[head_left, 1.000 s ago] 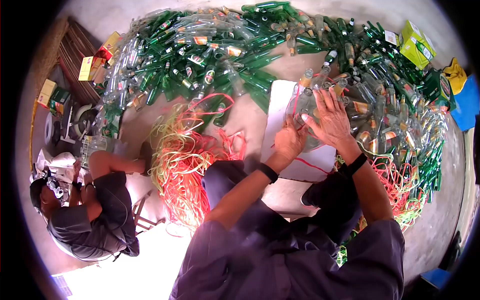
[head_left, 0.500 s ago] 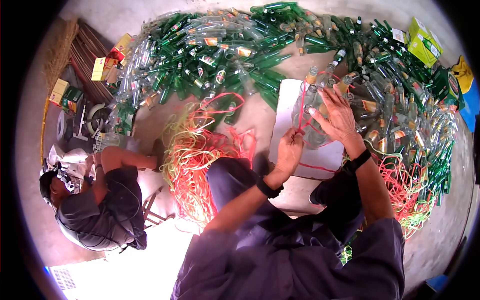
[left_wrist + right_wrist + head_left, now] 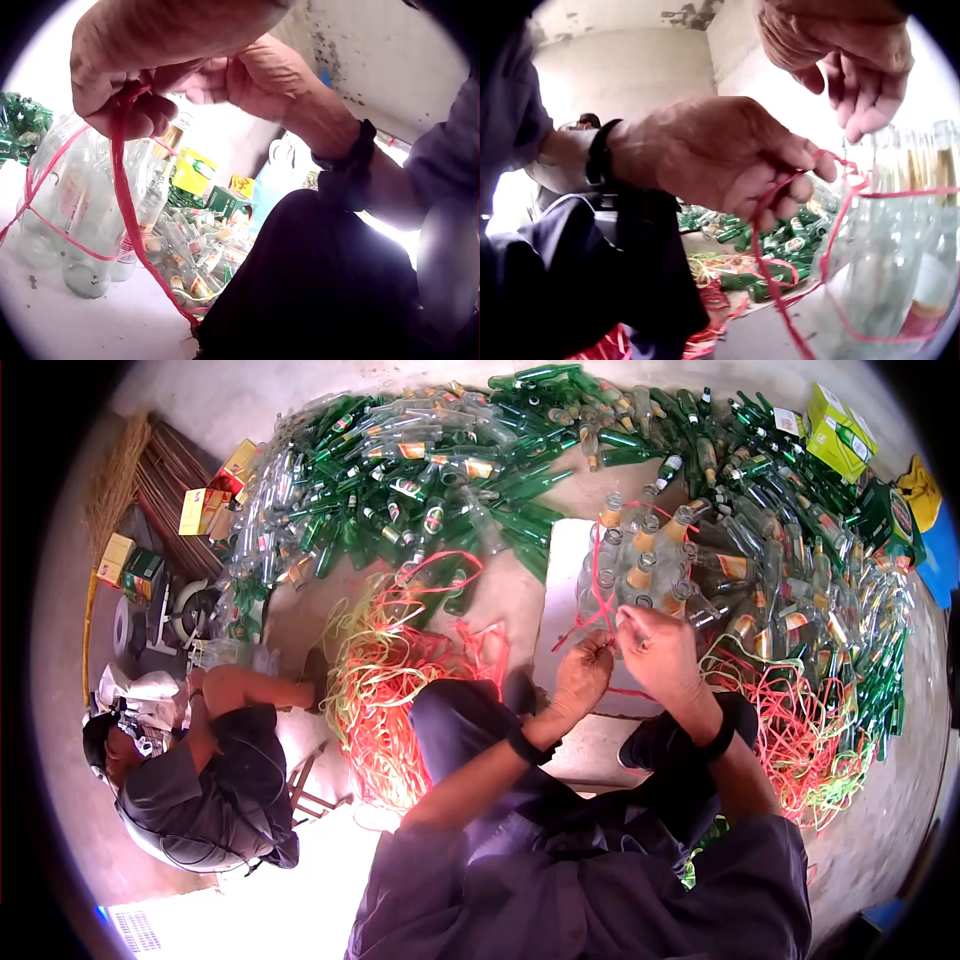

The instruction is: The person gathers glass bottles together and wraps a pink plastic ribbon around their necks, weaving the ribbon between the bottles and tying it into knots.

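Pinching of the red twine (image 3: 123, 180) is being done by the curled left hand (image 3: 583, 678); the right hand (image 3: 664, 660) is being held close, loosely bent, apparently empty. Upright clear glass bottles (image 3: 641, 572) are being encircled, right of centre, on the white board (image 3: 562, 585); even tension is being called for.

A person (image 3: 205, 790) sits near boxes (image 3: 203, 512) and a broom (image 3: 118, 485).

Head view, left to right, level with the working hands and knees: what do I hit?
Seated person in dark clothes → large red and yellow-green strip tangle → left hand → right hand → second strip tangle.
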A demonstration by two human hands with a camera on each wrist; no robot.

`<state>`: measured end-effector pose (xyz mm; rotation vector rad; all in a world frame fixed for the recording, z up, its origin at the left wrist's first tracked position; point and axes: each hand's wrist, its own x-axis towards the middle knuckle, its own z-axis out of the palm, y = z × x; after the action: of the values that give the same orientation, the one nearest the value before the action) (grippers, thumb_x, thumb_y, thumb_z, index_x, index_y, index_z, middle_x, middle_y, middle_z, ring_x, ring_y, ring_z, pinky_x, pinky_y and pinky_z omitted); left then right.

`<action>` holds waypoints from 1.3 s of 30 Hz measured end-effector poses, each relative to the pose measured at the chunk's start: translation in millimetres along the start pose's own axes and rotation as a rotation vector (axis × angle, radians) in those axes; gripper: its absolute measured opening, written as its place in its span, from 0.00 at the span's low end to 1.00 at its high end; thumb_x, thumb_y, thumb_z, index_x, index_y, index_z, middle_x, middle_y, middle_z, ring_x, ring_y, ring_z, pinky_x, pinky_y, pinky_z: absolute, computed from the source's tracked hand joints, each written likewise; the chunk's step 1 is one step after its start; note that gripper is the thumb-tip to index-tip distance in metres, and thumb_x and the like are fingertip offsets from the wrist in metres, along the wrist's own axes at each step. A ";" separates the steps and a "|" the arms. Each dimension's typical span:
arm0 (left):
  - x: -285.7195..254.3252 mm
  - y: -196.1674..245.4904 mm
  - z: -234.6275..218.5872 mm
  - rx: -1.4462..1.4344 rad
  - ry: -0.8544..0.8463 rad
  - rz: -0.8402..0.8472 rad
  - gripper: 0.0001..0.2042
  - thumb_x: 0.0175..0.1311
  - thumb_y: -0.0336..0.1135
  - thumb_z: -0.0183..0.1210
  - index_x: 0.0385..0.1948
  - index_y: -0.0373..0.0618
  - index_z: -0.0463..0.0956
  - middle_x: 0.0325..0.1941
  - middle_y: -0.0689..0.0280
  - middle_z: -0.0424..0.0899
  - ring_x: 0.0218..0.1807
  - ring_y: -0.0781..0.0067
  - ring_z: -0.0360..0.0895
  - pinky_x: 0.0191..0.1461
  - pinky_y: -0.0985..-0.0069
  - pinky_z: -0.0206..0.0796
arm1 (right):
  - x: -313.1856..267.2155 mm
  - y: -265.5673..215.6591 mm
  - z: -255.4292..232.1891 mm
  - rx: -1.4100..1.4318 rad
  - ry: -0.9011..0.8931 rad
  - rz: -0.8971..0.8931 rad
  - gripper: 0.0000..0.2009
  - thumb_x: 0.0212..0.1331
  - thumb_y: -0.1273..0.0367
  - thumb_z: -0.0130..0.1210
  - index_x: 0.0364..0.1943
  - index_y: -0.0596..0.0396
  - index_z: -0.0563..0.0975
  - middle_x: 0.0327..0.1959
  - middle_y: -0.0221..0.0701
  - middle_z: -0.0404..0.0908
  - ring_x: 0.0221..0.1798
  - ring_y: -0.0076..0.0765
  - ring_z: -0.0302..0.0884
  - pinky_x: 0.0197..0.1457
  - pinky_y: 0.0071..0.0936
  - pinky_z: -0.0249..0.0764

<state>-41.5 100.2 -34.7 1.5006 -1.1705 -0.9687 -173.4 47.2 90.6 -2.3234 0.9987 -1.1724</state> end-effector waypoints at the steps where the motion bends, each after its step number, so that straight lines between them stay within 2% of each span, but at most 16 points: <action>1: -0.8 2.1 0.5 0.002 -0.002 -0.002 0.10 0.66 0.33 0.48 0.40 0.45 0.79 0.27 0.57 0.83 0.31 0.54 0.81 0.36 0.61 0.70 | -11.1 7.3 8.7 0.089 -0.121 0.185 0.09 0.59 0.73 0.60 0.42 0.62 0.82 0.33 0.39 0.85 0.33 0.35 0.83 0.40 0.29 0.77; 2: -1.0 4.6 0.8 0.032 -0.001 -0.005 0.10 0.66 0.33 0.48 0.40 0.45 0.79 0.30 0.55 0.84 0.34 0.50 0.82 0.38 0.59 0.71 | -19.6 16.3 17.6 0.180 -0.239 0.370 0.09 0.61 0.73 0.59 0.42 0.63 0.82 0.32 0.38 0.85 0.31 0.32 0.83 0.38 0.26 0.76; 3: -1.4 9.8 1.0 0.060 -0.001 -0.006 0.10 0.65 0.32 0.49 0.40 0.45 0.79 0.32 0.54 0.85 0.38 0.47 0.82 0.40 0.57 0.72 | -25.9 28.2 25.7 0.183 -0.236 0.372 0.09 0.61 0.73 0.59 0.42 0.63 0.82 0.32 0.38 0.85 0.31 0.32 0.83 0.38 0.26 0.76; 5: -5.0 32.1 -3.7 0.050 -0.017 0.009 0.09 0.65 0.33 0.50 0.39 0.45 0.80 0.32 0.53 0.85 0.38 0.47 0.83 0.40 0.57 0.73 | -31.8 49.3 36.4 0.659 -0.346 0.687 0.10 0.63 0.71 0.58 0.43 0.65 0.82 0.34 0.36 0.85 0.33 0.30 0.82 0.39 0.26 0.77; 6: -6.7 42.0 -6.9 0.037 -0.031 0.024 0.09 0.65 0.33 0.50 0.38 0.45 0.80 0.32 0.52 0.84 0.38 0.47 0.83 0.41 0.56 0.73 | -25.9 46.3 32.7 0.664 -0.342 0.688 0.10 0.63 0.71 0.58 0.43 0.65 0.82 0.34 0.36 0.85 0.33 0.30 0.82 0.39 0.26 0.77; 8: -8.8 50.5 -11.8 0.163 -0.042 0.020 0.09 0.64 0.32 0.51 0.37 0.45 0.81 0.32 0.53 0.85 0.38 0.46 0.83 0.40 0.56 0.74 | -12.4 33.5 23.0 1.092 -0.297 1.021 0.11 0.64 0.69 0.58 0.41 0.65 0.82 0.35 0.34 0.85 0.35 0.32 0.82 0.40 0.27 0.78; 10: -7.1 50.4 -13.3 0.288 -0.049 0.018 0.09 0.64 0.32 0.51 0.36 0.45 0.81 0.31 0.53 0.85 0.38 0.46 0.83 0.40 0.56 0.74 | -13.1 35.7 30.3 1.211 -0.236 1.064 0.10 0.65 0.70 0.56 0.40 0.65 0.82 0.32 0.34 0.84 0.32 0.31 0.81 0.37 0.27 0.77; 12: -4.6 52.6 -13.9 0.240 -0.077 0.155 0.09 0.63 0.29 0.50 0.35 0.39 0.81 0.30 0.54 0.84 0.33 0.59 0.83 0.39 0.66 0.73 | -15.7 37.9 37.8 1.330 -0.177 1.109 0.10 0.66 0.70 0.54 0.39 0.65 0.82 0.28 0.33 0.82 0.30 0.30 0.79 0.33 0.27 0.77; 14: 0.8 60.5 -25.2 0.400 -0.157 0.167 0.08 0.62 0.30 0.52 0.32 0.39 0.81 0.30 0.53 0.84 0.34 0.56 0.83 0.39 0.64 0.73 | -18.3 38.9 44.3 1.380 -0.017 1.241 0.08 0.65 0.70 0.55 0.36 0.62 0.81 0.28 0.32 0.81 0.27 0.27 0.77 0.33 0.26 0.76; 18: 12.4 120.5 -46.8 0.897 -0.199 0.123 0.08 0.61 0.33 0.56 0.26 0.42 0.82 0.28 0.53 0.84 0.33 0.51 0.83 0.39 0.61 0.74 | -24.2 44.0 60.7 1.453 -0.042 1.179 0.06 0.63 0.71 0.56 0.34 0.59 0.81 0.28 0.30 0.80 0.24 0.24 0.72 0.33 0.26 0.76; 22: 36.8 153.5 -53.1 0.800 -0.116 0.185 0.10 0.61 0.38 0.58 0.33 0.42 0.83 0.31 0.53 0.85 0.36 0.51 0.83 0.42 0.62 0.75 | -19.5 32.2 65.3 1.491 0.105 1.225 0.06 0.60 0.70 0.57 0.34 0.59 0.82 0.22 0.25 0.76 0.20 0.20 0.66 0.26 0.24 0.68; 23: 47.6 156.5 -49.4 0.707 0.033 0.318 0.11 0.62 0.39 0.57 0.36 0.42 0.83 0.35 0.52 0.85 0.40 0.49 0.83 0.45 0.62 0.74 | -19.5 29.9 62.2 1.466 0.129 1.254 0.06 0.59 0.70 0.57 0.34 0.59 0.82 0.20 0.23 0.73 0.19 0.19 0.64 0.22 0.23 0.63; 24: 58.5 156.5 -45.3 0.607 0.183 0.444 0.13 0.64 0.41 0.57 0.40 0.41 0.82 0.39 0.51 0.85 0.43 0.48 0.82 0.48 0.62 0.73 | -20.2 29.4 59.6 1.466 0.128 1.263 0.06 0.59 0.70 0.57 0.34 0.59 0.82 0.20 0.23 0.73 0.19 0.19 0.64 0.22 0.23 0.63; 26: 86.7 152.0 -30.8 0.546 0.193 0.488 0.15 0.65 0.43 0.56 0.42 0.41 0.81 0.43 0.50 0.84 0.46 0.47 0.81 0.51 0.62 0.72 | -20.0 29.6 56.5 1.304 0.018 1.279 0.04 0.59 0.71 0.58 0.28 0.55 0.79 0.17 0.16 0.65 0.15 0.13 0.54 0.18 0.18 0.54; 29: 124.9 128.0 -2.2 0.469 0.180 0.536 0.16 0.67 0.44 0.54 0.42 0.40 0.80 0.45 0.50 0.83 0.51 0.45 0.78 0.55 0.59 0.69 | -17.9 27.5 61.4 1.243 0.014 1.335 0.04 0.58 0.71 0.58 0.27 0.55 0.79 0.15 0.14 0.59 0.14 0.13 0.52 0.16 0.17 0.44; 39: 131.7 108.6 13.9 0.669 0.152 0.516 0.23 0.71 0.56 0.49 0.34 0.45 0.84 0.42 0.57 0.85 0.55 0.53 0.77 0.58 0.58 0.69 | -17.0 11.7 62.8 1.237 -0.034 1.320 0.07 0.57 0.69 0.57 0.28 0.59 0.79 0.15 0.16 0.59 0.14 0.15 0.51 0.16 0.20 0.45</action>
<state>-48.0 -39.1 64.7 1.6018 -1.7521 -0.1025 -134.9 51.3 37.1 -0.4648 0.9971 -0.7147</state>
